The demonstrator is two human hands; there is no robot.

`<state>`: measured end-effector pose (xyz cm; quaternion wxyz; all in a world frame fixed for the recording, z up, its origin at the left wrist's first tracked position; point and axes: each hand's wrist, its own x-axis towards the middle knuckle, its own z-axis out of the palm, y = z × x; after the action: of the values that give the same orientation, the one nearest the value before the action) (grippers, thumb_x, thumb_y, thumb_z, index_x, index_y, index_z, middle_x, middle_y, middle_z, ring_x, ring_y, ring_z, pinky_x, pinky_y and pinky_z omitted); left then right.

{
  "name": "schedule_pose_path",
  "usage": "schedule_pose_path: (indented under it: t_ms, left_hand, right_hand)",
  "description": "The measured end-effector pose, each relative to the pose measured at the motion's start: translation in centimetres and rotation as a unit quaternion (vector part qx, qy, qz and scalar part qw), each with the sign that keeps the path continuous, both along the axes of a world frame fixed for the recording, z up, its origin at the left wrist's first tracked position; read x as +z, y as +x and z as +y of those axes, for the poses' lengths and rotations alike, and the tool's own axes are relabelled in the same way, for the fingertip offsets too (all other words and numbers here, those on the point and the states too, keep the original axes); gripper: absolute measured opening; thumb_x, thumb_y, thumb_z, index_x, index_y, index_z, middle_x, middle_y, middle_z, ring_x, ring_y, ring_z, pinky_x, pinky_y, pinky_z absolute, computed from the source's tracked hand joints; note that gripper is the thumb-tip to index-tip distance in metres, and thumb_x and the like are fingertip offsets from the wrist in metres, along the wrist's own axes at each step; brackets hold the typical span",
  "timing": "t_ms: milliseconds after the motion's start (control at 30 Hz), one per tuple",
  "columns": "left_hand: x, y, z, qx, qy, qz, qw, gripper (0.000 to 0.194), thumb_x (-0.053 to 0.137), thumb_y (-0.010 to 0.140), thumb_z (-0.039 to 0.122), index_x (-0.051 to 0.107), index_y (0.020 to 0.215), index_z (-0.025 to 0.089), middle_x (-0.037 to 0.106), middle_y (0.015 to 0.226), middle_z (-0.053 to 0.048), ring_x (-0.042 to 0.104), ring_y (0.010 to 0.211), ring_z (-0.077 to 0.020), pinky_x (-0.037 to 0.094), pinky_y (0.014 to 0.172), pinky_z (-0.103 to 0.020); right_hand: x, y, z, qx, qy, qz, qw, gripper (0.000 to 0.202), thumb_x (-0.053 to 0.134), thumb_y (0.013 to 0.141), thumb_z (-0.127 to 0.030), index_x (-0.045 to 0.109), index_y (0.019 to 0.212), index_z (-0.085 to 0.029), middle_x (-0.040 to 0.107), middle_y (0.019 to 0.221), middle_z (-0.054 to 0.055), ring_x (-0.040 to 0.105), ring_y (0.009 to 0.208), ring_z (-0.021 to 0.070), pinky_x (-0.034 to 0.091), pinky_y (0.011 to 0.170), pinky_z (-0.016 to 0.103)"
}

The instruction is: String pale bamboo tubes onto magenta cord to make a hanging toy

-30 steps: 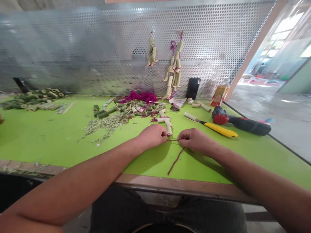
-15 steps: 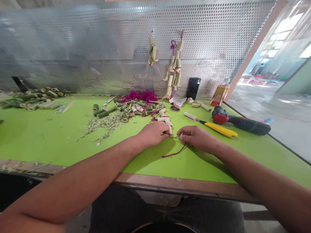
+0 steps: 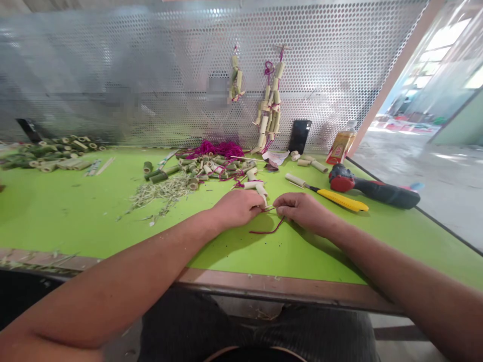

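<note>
My left hand (image 3: 241, 207) pinches the near end of a short chain of pale bamboo tubes (image 3: 261, 189) tied with magenta string. Just to its right, my right hand (image 3: 296, 208) is closed on the magenta string (image 3: 266, 233), whose loose tail curves over the green table below the fingers. A short stretch of string spans the small gap between both hands. The exact knot or tube end under the left fingertips is hidden.
Bamboo pieces (image 3: 160, 176), shavings (image 3: 162, 192) and a magenta string pile (image 3: 226, 149) lie behind my left hand. At right are a yellow cutter (image 3: 342, 200), a power tool (image 3: 385, 192), a bottle (image 3: 341, 145) and a phone (image 3: 301, 137). Bamboo figures (image 3: 272, 105) hang on the mesh panel (image 3: 169, 75).
My right hand has shifted slightly left and up, nearer my left hand. The loose string tail has moved up a little and bends more. My left hand is nearly unmoved.
</note>
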<state>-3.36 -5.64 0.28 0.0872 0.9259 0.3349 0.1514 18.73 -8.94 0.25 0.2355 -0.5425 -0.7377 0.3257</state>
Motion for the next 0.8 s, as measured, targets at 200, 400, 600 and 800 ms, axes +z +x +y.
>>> schedule_pose_path:
  t_ms: [200,400,600,800]
  left_hand:
    - [0.2,0.2,-0.1,0.047,-0.117,-0.084,0.988,0.02,0.057,0.087,0.022,0.076,0.091,0.021,0.074,0.084,-0.001,0.063,0.076,-0.0151,0.043,0.071,-0.025]
    - [-0.2,0.4,0.4,0.035,-0.09,-0.098,0.99,0.014,0.061,0.085,0.022,0.074,0.084,0.019,0.073,0.085,-0.002,0.063,0.08,-0.0165,0.044,0.075,-0.027]
    - [-0.9,0.5,0.8,-0.009,-0.036,-0.075,0.996,0.013,0.06,0.089,0.022,0.071,0.086,0.018,0.072,0.095,-0.006,0.063,0.089,-0.0182,0.045,0.082,-0.029]
    - [-0.2,0.4,0.3,0.014,-0.065,-0.059,0.996,0.019,0.055,0.089,0.02,0.074,0.091,0.02,0.075,0.091,-0.004,0.065,0.085,-0.0176,0.045,0.079,-0.028]
  right_hand:
    - [0.0,-0.4,-0.4,-0.003,0.02,-0.008,1.0,0.008,0.06,0.076,-0.023,0.061,0.083,-0.02,0.063,0.068,-0.001,0.055,0.064,0.014,0.038,0.059,0.026]
    - [-0.2,-0.6,-0.4,0.007,0.062,-0.053,0.997,0.004,0.061,0.077,-0.022,0.063,0.075,-0.02,0.061,0.065,-0.002,0.051,0.061,0.0132,0.036,0.06,0.026]
    - [-0.5,-0.6,-0.2,-0.023,0.044,-0.032,0.998,0.02,0.063,0.078,-0.021,0.066,0.097,-0.018,0.069,0.073,0.0,0.057,0.065,0.0148,0.04,0.061,0.026]
    - [-0.4,-0.8,-0.4,-0.023,0.042,-0.03,0.998,0.019,0.064,0.078,-0.022,0.064,0.096,-0.019,0.07,0.075,0.001,0.06,0.067,0.0156,0.041,0.062,0.026]
